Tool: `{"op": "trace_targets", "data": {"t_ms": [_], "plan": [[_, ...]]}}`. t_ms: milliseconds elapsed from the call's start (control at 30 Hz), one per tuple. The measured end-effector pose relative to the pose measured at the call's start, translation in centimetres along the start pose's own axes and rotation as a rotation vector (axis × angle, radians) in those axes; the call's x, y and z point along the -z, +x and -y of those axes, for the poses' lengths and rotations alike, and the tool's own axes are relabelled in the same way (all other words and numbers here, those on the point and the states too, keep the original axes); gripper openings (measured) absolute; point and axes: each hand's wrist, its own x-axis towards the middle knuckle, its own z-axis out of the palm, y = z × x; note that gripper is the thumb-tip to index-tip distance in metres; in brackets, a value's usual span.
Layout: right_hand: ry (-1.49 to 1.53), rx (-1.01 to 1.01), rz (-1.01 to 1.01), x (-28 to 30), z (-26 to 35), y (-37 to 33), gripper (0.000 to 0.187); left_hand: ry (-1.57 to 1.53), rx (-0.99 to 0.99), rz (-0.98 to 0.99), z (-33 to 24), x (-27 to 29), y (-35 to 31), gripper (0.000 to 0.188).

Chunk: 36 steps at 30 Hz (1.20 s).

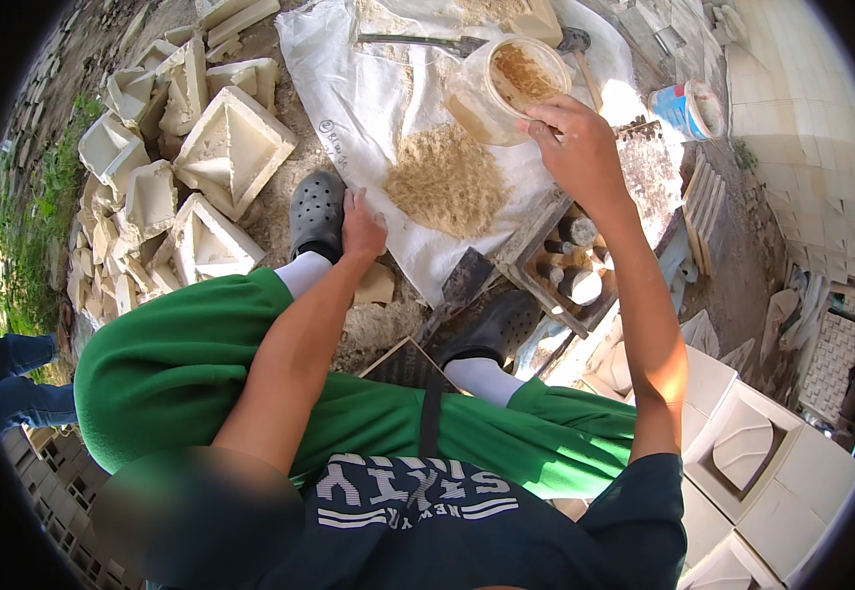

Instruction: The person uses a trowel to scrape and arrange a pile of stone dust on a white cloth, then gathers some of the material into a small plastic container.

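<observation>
My right hand (575, 147) grips the rim of a translucent plastic tub (472, 96), tipped so that its mouth and the tan residue inside show. The tub is held over a white woven sack (334, 64) spread on the ground. A heap of tan sandy powder (447, 182) lies on the sack, just below the tub. Down by the sack's left edge, my left hand (362, 228) is closed on the sack beside my grey clog (317, 211); its fingertips are partly hidden.
Broken cream-coloured moulded blocks (236, 147) are piled at the left. A dark-bladed trowel (467, 275) lies near a frame with round cores (521, 251). A long-handled tool (418, 41) lies behind the tub. Further right are a blue-and-white bucket (681, 110) and pale moulded blocks (713, 393).
</observation>
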Motion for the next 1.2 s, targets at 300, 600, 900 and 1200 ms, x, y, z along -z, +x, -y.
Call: {"op": "trace_targets", "data": {"t_ms": [300, 600, 900, 1200], "plan": [[-0.039, -0.032, -0.073, 2.5, 2.9, -3.3, 0.015, -0.026, -0.011, 0.000, 0.1, -0.1, -0.3, 0.059], [-0.181, 0.265, -0.159, 2.5, 6.4, -5.6, 0.023, -0.086, -0.008, -0.005, 0.5, -0.1, -0.7, 0.060], [-0.184, 0.174, -0.006, 4.2, 6.2, -6.8, 0.018, -0.060, -0.029, -0.026, 0.7, -0.2, -0.7, 0.059], [-0.056, 0.071, -0.076, 1.5, 3.8, -3.0, 0.014, -0.074, -0.041, -0.004, 0.6, -0.1, -0.8, 0.061]]}}
